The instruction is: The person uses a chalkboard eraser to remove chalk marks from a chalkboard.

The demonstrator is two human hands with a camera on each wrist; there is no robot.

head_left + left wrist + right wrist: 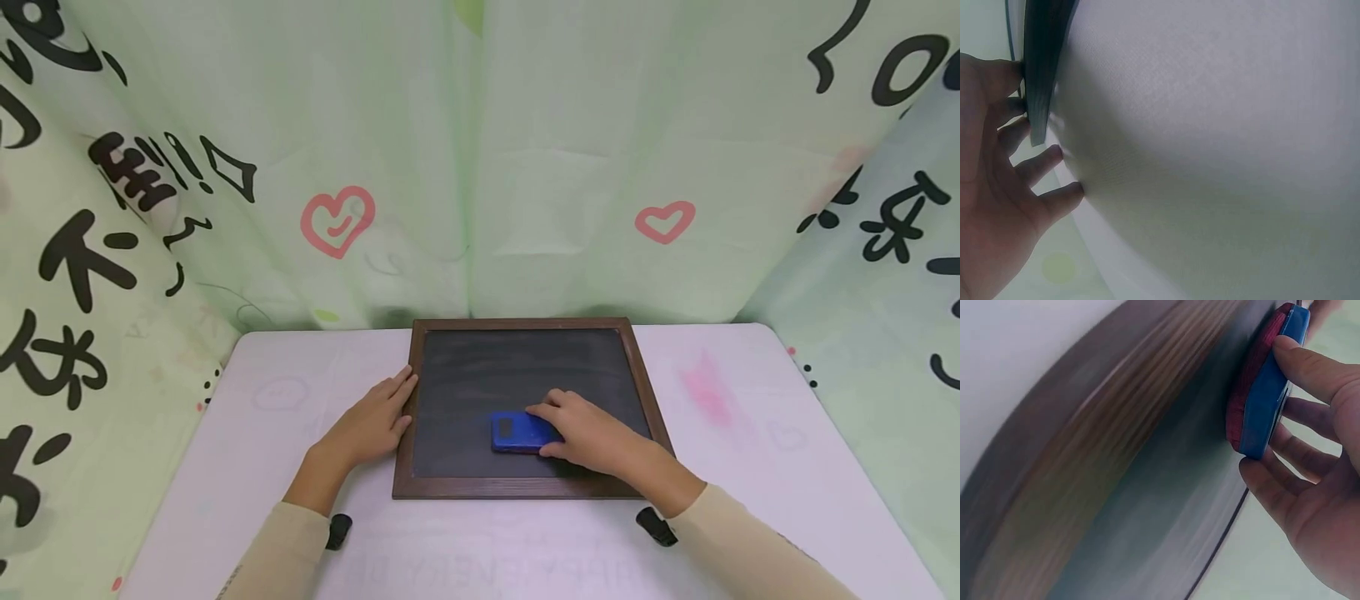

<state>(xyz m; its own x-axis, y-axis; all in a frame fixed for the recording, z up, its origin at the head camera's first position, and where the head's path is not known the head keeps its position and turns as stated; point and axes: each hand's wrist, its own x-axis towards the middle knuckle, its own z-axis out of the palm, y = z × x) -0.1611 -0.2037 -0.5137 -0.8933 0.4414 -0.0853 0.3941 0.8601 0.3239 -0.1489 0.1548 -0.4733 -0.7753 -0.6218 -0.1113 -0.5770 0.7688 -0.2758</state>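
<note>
Nearest you, your right hand [592, 433] grips the blue eraser [521, 433], thumb and fingers curled round its edges, pressing it (red felt side down) onto the chalkboard [525, 375] near its front edge. Your left hand [371, 425] lies flat, fingers straight, against the chalkboard's left frame. The chalkboard sits toward the table's [750, 450] far edge.

Matt dark slate chalkboard [525, 375] smeared with chalk haze, grained brown wooden frame [403, 450] with a dull sheen, glossy blue plastic eraser [519, 433] with red felt pad [1244, 394], smooth matt white tabletop [300, 392], thin printed green cloth backdrop [525, 167]
</note>
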